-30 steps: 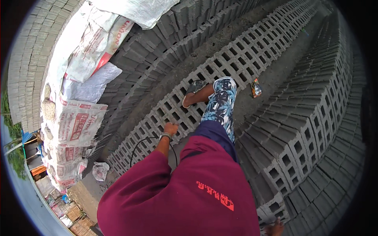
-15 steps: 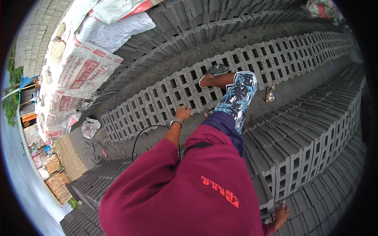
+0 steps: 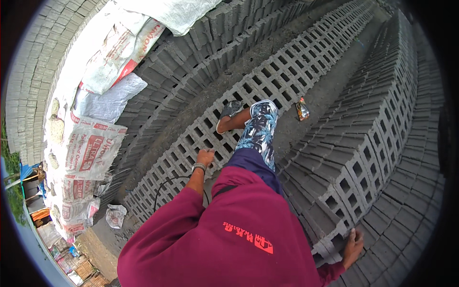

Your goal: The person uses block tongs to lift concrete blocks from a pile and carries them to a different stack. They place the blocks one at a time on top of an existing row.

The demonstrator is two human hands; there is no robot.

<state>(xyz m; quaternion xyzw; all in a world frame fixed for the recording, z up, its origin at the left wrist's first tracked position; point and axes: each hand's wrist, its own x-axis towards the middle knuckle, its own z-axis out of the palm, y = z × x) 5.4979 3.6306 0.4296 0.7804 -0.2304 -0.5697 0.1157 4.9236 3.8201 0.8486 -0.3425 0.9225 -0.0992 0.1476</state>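
Over the near edge of the low row of grey hollow concrete blocks, my left hand has its fingers curled in. Whatever they may hold does not show. A band circles that wrist, and a thin black cable or hose loops beside the forearm. At lower right my right hand bends its fingers against the end concrete block of a tall stack of blocks. Part of that block lies behind my sleeve. My leg, in patterned shorts, reaches out with the slippered foot on the low row.
Cement sacks lie over stacked blocks on the left. A crumpled bag rests on the ground near the row's end. A shiny wrapper lies in the aisle between row and stack. More blocks stand at the right.
The view has turned, so the rows now slant more steeply. My left hand stays near the low row. My right hand has come up along the end of the stack, its fingers against the block.
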